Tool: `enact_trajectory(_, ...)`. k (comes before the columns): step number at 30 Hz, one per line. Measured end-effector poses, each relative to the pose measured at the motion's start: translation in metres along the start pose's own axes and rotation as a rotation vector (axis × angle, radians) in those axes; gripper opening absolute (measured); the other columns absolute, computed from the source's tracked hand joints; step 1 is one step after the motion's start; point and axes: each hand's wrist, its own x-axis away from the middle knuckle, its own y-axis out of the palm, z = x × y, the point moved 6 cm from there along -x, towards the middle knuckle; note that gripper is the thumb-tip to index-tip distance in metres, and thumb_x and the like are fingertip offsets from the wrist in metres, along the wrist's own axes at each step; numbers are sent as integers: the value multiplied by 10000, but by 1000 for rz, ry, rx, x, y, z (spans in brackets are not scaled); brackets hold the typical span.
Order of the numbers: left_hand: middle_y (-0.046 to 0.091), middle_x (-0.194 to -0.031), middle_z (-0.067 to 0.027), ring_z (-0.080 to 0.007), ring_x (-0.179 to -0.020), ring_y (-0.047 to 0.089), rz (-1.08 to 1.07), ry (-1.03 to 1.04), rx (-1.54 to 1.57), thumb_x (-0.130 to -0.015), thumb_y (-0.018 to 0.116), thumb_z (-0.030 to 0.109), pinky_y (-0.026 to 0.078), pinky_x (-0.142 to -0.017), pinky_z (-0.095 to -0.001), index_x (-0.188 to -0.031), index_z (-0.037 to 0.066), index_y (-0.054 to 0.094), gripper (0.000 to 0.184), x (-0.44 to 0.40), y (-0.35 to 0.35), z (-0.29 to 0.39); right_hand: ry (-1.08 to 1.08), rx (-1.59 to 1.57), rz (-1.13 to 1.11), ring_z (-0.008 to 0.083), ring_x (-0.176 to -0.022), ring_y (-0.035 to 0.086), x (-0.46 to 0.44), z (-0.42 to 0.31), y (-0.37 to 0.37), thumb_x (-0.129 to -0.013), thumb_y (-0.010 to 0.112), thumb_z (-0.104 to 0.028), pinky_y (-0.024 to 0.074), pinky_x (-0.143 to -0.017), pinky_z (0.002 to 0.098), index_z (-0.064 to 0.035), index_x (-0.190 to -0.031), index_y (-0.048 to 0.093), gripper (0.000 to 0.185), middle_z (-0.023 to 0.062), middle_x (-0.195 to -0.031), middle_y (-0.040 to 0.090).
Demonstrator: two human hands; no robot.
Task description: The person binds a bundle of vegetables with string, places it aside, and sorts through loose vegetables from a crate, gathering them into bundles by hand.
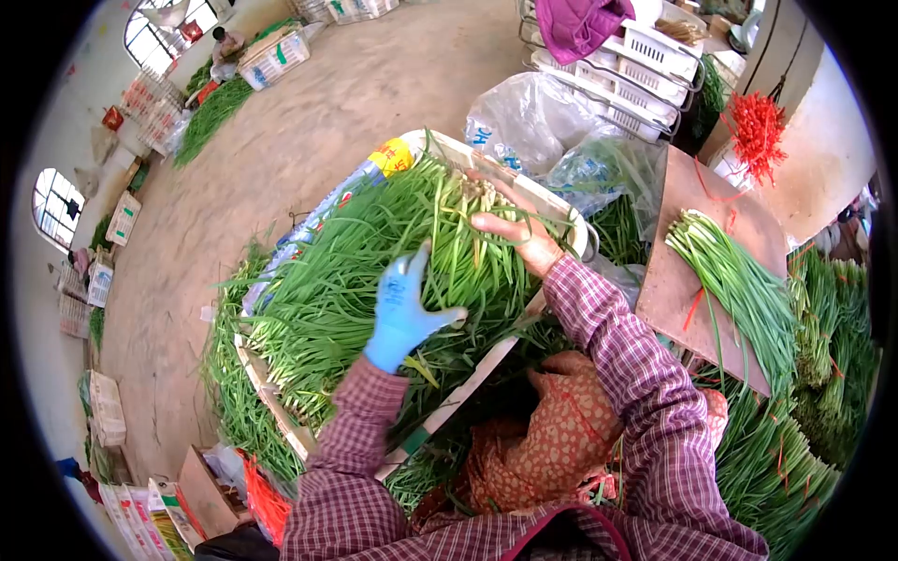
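Observation:
Long green leafy stalks, which look like garlic chives (pixel 355 220), lie heaped in a light-coloured crate. Over the heap's near side is my left hand (pixel 402 309) in a blue glove, its thumb and fingers spread apart. My bare right hand (pixel 528 241) rests at the heap's right side, beside the pale stalk ends. Its thumb stretches over the leaves, apart from the fingers, which are partly covered by stalks. A tied-looking bundle of green stalks (pixel 739 266) lies on a brown board (pixel 655 304) to the right.
Red ties (pixel 756 136) hang by the pillar. White plastic baskets (pixel 645 79) are stacked at the back right, beside clear plastic bags (pixel 533 117). More bundles (pixel 823 327) lie at the far right. Another person (pixel 224 51) sits far off by greens.

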Motion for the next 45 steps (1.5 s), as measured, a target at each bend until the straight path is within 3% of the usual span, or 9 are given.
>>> enact_trajectory(5, 586, -1140, -106, -253, -1061, 557, 42, -39, 112, -565, 845, 473, 437, -943, -406, -1237, 45, 563, 846, -25, -92, -31, -45, 4, -17, 226, -1279, 410, 3, -24, 11, -728, 738, -392, 270, -1098, 384, -115, -1329, 507, 701, 98, -1362, 482)
enact_trajectory(8, 497, -1288, -172, -290, -1206, 476, 247, 114, 201, -566, 854, 460, 368, -1031, -424, -1389, 35, 394, 1035, -51, -144, 18, -73, 7, -16, 217, -1240, 454, -1, -25, 17, -735, 741, -356, 304, -1077, 358, -90, -1342, 486, 710, 99, -1342, 499)
enact_trajectory(12, 303, -1454, -255, -343, -1357, 300, -295, 8, 367, -545, 865, 469, 234, -1131, -402, -1445, -26, 224, 1210, -84, -102, 53, -92, 34, 22, 230, -1276, 422, 1, -29, 19, -732, 755, -348, 301, -1090, 362, -78, -1370, 442, 760, 115, -1379, 456)
enact_trajectory(19, 529, -1181, -220, -366, -1087, 530, -43, 108, 310, -555, 850, 483, 415, -956, -439, -1272, -33, 446, 971, -65, -35, 46, -88, -18, -54, 224, -1297, 374, 0, -3, 31, -674, 822, -338, 321, -1084, 346, -61, -1483, 185, 1067, 135, -1458, 314)
enact_trajectory(25, 525, -1169, -197, -352, -1096, 531, 46, 134, 259, -601, 846, 396, 436, -923, -434, -1254, -2, 442, 865, -38, -34, 37, -171, 145, 46, 102, -854, 591, 10, -21, 64, -743, 756, -129, 486, -781, 262, -40, -1072, 621, 367, 41, -961, 653)
enact_trajectory(28, 507, -1212, -199, -368, -1117, 513, 46, -6, 305, -584, 837, 445, 406, -964, -440, -1278, 4, 421, 921, -28, -36, 31, -246, 105, 144, 77, -742, 579, 15, -35, 70, -744, 744, -115, 482, -685, 243, -35, -916, 635, 218, 17, -801, 647)
enact_trajectory(33, 395, -1405, -237, -350, -1278, 425, 184, 9, 289, -523, 878, 421, 338, -1076, -382, -1426, -34, 257, 1186, -5, -43, 9, -307, 11, 305, 113, -754, 600, 45, -101, 53, -758, 737, -183, 489, -715, 267, -42, -921, 634, 239, 35, -827, 659)
enact_trajectory(41, 545, -1257, -235, -328, -1181, 526, -221, -139, 17, -671, 796, 398, 395, -1023, -392, -1317, -34, 453, 850, 88, -6, -90, -756, -20, 303, 175, -845, 642, 129, -332, -25, -820, 670, -277, 536, -777, 323, -81, -1014, 619, 280, 82, -940, 659)
enact_trajectory(45, 607, -1194, -169, -286, -1113, 581, -84, -46, 5, -718, 766, 257, 444, -967, -382, -1262, 22, 538, 635, 125, -41, -174, -587, -13, 420, 169, -688, 652, 167, -360, -43, -857, 623, -122, 556, -627, 269, -51, -980, 568, 152, 67, -821, 648)
